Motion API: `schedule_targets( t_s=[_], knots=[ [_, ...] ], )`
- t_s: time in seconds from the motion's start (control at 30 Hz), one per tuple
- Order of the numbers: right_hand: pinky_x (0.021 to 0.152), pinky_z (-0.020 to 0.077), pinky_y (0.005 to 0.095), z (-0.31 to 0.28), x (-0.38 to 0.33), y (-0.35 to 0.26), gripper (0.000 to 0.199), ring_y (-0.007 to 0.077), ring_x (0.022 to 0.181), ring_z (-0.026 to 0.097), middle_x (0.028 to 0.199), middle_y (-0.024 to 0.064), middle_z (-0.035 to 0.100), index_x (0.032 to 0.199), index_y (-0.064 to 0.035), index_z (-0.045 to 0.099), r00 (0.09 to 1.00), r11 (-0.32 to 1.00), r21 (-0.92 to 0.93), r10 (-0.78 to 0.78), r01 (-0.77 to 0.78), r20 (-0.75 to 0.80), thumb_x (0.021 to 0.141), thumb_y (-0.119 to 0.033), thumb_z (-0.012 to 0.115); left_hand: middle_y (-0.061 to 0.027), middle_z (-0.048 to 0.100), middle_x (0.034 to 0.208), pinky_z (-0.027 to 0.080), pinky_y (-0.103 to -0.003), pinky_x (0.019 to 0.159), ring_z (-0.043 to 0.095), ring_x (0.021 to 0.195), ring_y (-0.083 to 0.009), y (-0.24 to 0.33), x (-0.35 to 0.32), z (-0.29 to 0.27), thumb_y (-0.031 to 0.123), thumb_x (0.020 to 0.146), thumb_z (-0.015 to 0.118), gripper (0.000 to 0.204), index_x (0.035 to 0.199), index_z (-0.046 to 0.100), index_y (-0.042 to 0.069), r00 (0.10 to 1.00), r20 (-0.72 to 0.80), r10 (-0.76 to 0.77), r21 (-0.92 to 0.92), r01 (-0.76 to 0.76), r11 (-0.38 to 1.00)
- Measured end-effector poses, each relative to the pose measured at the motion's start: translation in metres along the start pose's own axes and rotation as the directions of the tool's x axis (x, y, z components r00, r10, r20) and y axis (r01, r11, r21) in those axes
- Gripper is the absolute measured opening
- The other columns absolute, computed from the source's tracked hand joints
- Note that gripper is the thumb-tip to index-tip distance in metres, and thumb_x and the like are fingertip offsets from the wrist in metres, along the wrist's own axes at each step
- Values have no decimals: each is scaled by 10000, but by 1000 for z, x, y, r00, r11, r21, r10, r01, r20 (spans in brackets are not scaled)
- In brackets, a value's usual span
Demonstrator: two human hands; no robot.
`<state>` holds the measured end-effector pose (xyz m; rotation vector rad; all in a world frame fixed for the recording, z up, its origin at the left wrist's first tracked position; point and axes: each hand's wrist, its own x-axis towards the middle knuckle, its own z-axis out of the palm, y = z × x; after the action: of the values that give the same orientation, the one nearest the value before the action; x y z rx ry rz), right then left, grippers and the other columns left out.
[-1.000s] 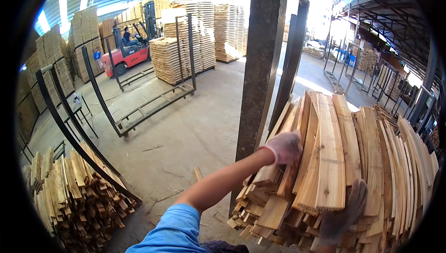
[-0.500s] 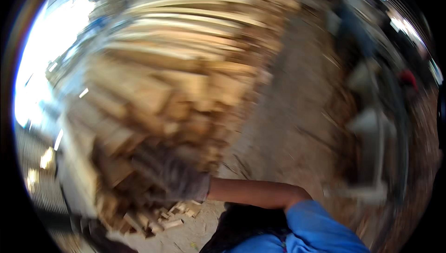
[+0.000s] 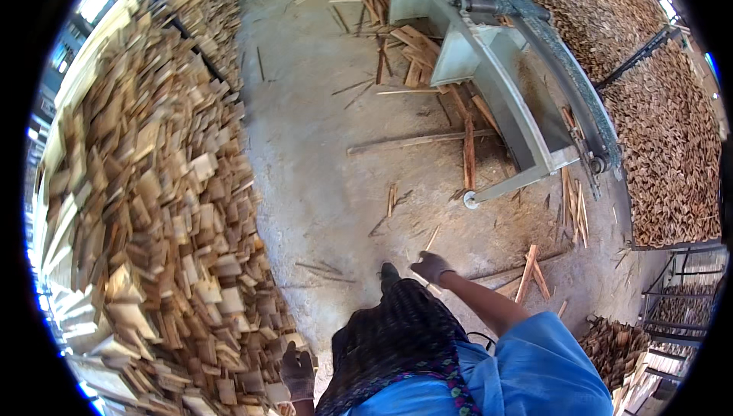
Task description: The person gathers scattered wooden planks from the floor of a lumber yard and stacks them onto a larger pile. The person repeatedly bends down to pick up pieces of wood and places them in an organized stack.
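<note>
**Operator:** Left hand (image 3: 297,372), gloved, rests at the end faces of the big slat stack (image 3: 153,210), low at the person's left; whether its fingers close on a slat cannot be told. Right hand (image 3: 431,266), gloved, hangs free over the floor, fingers loosely curled, grasping nothing.

**Inspector:** Largest hazard first?

**Operator:** The slat stack. Its ends sit uneven, and many project. In my judgement, pulling a low slat could loosen those above and bring them down on the left hand.

**Inspector:** Next?

**Operator:** The grey metal machine frame (image 3: 489,57) stands across the aisle, with board offcuts (image 3: 412,49) piled at its foot.

**Inspector:** Underfoot?

**Operator:** Bare concrete floor (image 3: 321,156), dusty, littered with loose strips (image 3: 532,272) and splinters near the right hand. A step on one could roll the foot. Racks of stacked wood (image 3: 672,156) line the far side.
</note>
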<state>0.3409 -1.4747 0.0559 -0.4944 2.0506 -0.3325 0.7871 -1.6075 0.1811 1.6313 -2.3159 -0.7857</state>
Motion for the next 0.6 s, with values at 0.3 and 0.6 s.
schedule_targets(
  t_s=[0.3,0.6],
  knots=[
    [1047,457,397,-119,25,115,736,382,1243,579,1305,278,607,1312,34,592,937,961,128,268,-244,-223,799,-489,666,-202,707,1112,509,-407,910,666,1025,-366,-61,92,120,340,907,563,477,1224,646,-7,805,514,-296,162,248,955],
    [1052,448,396,-135,68,58,772,371,1243,578,1309,265,609,1374,35,528,987,976,144,161,-162,15,842,-516,625,-211,684,1172,484,-429,971,635,1138,-351,-23,216,192,395,955,529,460,1133,670,-6,727,675,-126,145,37,989]
  ],
)
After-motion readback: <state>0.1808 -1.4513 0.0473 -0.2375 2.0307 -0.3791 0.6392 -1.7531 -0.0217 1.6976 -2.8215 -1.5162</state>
